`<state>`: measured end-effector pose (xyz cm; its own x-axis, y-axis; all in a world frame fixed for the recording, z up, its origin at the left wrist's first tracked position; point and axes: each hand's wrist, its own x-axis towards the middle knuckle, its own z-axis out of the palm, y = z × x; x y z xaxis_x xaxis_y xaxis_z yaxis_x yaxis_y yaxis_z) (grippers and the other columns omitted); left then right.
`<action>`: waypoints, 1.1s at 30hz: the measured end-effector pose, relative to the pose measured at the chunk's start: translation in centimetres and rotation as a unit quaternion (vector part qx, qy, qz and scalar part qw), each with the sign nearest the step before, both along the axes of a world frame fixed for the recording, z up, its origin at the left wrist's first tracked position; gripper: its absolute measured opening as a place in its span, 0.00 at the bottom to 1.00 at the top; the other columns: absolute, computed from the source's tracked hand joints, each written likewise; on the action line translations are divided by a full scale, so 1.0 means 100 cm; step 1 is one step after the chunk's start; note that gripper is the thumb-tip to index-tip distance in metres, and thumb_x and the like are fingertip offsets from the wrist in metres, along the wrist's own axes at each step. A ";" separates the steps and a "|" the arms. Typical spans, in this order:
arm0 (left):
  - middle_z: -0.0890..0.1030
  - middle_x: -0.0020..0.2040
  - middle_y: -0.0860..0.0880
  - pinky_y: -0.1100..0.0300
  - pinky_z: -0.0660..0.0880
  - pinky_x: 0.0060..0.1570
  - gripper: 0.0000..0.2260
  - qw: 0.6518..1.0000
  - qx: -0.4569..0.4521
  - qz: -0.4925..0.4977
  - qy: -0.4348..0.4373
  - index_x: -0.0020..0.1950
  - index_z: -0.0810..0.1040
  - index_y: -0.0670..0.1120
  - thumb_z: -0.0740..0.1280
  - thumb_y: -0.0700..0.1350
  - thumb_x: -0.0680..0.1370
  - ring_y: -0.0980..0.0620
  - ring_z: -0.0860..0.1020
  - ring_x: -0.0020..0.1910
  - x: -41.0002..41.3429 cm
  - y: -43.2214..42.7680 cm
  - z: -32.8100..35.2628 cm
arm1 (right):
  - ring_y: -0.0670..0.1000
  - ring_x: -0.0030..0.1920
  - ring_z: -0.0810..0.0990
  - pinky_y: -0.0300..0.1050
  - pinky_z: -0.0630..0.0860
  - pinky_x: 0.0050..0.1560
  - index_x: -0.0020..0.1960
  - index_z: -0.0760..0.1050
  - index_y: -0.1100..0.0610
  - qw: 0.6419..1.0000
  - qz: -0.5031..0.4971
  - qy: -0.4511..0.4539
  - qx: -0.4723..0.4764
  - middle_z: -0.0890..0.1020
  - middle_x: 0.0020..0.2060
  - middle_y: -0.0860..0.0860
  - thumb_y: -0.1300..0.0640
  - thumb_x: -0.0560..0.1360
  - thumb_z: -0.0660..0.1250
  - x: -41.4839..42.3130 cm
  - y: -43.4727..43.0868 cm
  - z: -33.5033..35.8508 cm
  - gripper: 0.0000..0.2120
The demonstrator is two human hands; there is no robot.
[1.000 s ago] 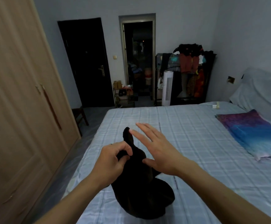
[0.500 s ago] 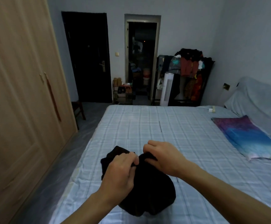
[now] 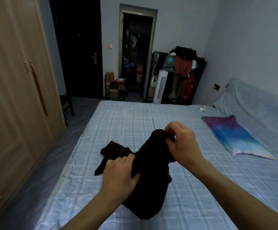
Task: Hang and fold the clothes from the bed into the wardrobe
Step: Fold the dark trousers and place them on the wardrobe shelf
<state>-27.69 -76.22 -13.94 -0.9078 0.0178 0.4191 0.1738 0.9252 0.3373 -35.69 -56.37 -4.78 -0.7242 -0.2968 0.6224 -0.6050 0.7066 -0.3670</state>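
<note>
A black garment (image 3: 151,180) is bunched up over the near part of the bed (image 3: 135,117), which has a pale blue checked sheet. My left hand (image 3: 118,175) grips the cloth at its left side, low. My right hand (image 3: 181,143) pinches another part of the same garment and holds it raised, up and to the right. A loose end of the cloth lies flat on the sheet to the left of my left hand. The wooden wardrobe (image 3: 14,97) stands along the left wall with its doors closed.
A purple and blue pillow (image 3: 234,138) lies at the right of the bed, by a grey headboard cover. A clothes rack full of garments (image 3: 183,70) and a white tower fan (image 3: 159,87) stand at the far wall. A narrow floor strip separates bed and wardrobe.
My right hand closed on the black garment and lifted its part up and to the right. My left hand shifted its grip lower, and the cloth spread out between the two hands.
</note>
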 end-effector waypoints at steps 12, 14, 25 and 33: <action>0.78 0.41 0.45 0.51 0.72 0.28 0.14 0.972 -0.170 0.004 0.160 0.45 0.80 0.44 0.75 0.32 0.64 0.43 0.77 0.39 -0.005 -0.039 0.054 | 0.53 0.32 0.75 0.50 0.75 0.30 0.46 0.75 0.58 0.997 -0.038 0.065 0.029 0.75 0.41 0.49 0.70 0.69 0.70 0.037 0.024 -0.003 0.10; 0.78 0.42 0.45 0.52 0.73 0.27 0.12 0.963 -0.162 -0.004 0.216 0.46 0.80 0.44 0.74 0.30 0.67 0.44 0.77 0.39 -0.004 -0.039 0.068 | 0.53 0.31 0.74 0.50 0.74 0.27 0.48 0.75 0.60 0.993 -0.036 0.101 0.042 0.75 0.42 0.51 0.69 0.71 0.71 0.046 0.032 -0.008 0.10; 0.80 0.48 0.42 0.49 0.72 0.32 0.08 0.911 -0.243 -0.018 0.333 0.51 0.82 0.42 0.70 0.32 0.74 0.41 0.76 0.44 0.028 -0.010 0.142 | 0.53 0.42 0.77 0.49 0.77 0.32 0.51 0.77 0.58 0.993 -0.046 0.100 0.045 0.77 0.46 0.53 0.70 0.68 0.70 0.057 0.069 0.016 0.14; 0.78 0.50 0.40 0.46 0.73 0.32 0.16 0.872 -0.322 0.024 0.368 0.56 0.78 0.41 0.57 0.32 0.74 0.39 0.74 0.44 0.049 0.016 0.237 | 0.56 0.46 0.80 0.54 0.77 0.40 0.51 0.81 0.59 0.951 -0.009 0.309 0.012 0.82 0.47 0.53 0.67 0.73 0.70 0.058 0.114 0.124 0.08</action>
